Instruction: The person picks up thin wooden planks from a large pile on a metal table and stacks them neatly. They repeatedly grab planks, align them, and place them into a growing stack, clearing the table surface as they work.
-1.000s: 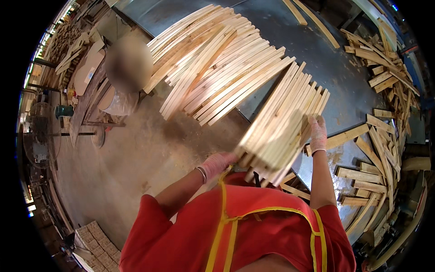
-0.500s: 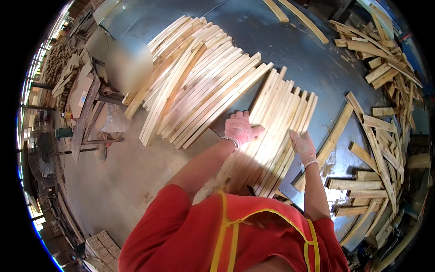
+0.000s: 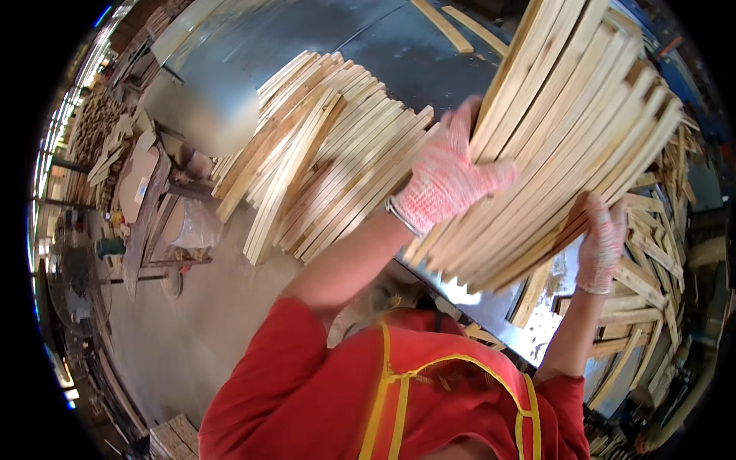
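A wide bundle of long pale wood strips [image 3: 548,161] is raised off the table and squeezed between my two gloved hands. My left hand [image 3: 456,169] presses its left side, thumb lying over the top faces and fingers at the outer edge. On the opposite side, my right hand [image 3: 602,238] grips the lower right edge, its fingers partly hidden by the wood. The strips lie side by side, with uneven ends. To the left, a second row of similar strips [image 3: 368,153] rests on the table, with a few loose strips [image 3: 295,169] lying slantwise across it.
The blue-grey metal table [image 3: 337,27] carries two separate strips [image 3: 445,27] at the far side. Heaped offcuts [image 3: 644,261] lie along the right. A worn wooden stand [image 3: 157,184] stands at the left, and stacked wood blocks [image 3: 172,438] sit at the lower left.
The bundle has come up off the table toward me and to the right, between both hands. My right hand has moved outward; the row on the left stays in place.
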